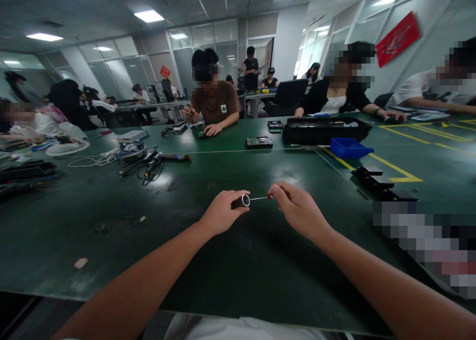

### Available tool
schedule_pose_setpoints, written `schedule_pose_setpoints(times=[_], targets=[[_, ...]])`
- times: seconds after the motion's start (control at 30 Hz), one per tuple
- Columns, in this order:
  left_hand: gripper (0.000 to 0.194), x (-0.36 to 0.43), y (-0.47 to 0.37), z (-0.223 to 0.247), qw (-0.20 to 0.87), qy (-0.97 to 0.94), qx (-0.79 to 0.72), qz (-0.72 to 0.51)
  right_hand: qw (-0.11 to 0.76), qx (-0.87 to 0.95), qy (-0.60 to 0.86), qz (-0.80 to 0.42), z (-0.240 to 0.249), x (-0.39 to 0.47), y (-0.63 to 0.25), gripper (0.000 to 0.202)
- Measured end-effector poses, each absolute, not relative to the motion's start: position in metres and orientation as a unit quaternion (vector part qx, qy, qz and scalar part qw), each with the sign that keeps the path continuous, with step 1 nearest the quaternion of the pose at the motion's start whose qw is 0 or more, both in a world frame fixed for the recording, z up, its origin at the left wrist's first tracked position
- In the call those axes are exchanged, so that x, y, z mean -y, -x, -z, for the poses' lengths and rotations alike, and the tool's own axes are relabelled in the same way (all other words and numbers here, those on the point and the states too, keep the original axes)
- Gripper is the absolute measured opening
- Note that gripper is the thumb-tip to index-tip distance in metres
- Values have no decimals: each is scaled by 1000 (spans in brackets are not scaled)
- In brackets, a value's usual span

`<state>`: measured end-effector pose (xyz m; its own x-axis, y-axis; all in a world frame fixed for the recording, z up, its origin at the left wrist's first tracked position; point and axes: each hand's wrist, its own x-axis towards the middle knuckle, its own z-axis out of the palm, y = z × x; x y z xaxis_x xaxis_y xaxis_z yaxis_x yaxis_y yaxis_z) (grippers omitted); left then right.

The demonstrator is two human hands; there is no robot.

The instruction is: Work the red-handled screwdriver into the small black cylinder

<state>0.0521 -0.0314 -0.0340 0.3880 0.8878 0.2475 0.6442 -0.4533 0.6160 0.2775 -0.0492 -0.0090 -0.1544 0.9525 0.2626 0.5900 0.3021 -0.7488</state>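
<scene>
Near the middle of the view, my left hand (222,213) is wrapped round a short black cylinder (240,201) with a bright metal ring at its right end. My right hand (293,204) pinches the red handle (270,197) of a thin screwdriver. The metal shaft (258,198) points left, and its tip reaches the ringed end of the cylinder. Whether the tip goes inside cannot be told. Both hands are above the dark green table (230,275).
Cables (150,166) lie at the back left. A hard drive (259,142), a long black housing (325,130) and a blue tray (348,148) are farther back. Black brackets (383,183) lie on the right. Several people sit around, one (216,102) across the table.
</scene>
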Motion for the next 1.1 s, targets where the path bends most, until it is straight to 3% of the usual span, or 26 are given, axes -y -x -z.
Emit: schedule_pose_setpoints(times=[0.37, 0.53, 1.1], targets=[[41, 31, -52, 35, 220, -805, -473, -282, 399, 715, 511, -260, 9, 49, -276, 25], [40, 32, -52, 35, 216, -808, -473, -278, 372, 713, 535, -259, 11, 45, -277, 35], [40, 32, -54, 34, 218, -808, -471, -278, 379, 716, 524, -261, 13, 44, -278, 30]])
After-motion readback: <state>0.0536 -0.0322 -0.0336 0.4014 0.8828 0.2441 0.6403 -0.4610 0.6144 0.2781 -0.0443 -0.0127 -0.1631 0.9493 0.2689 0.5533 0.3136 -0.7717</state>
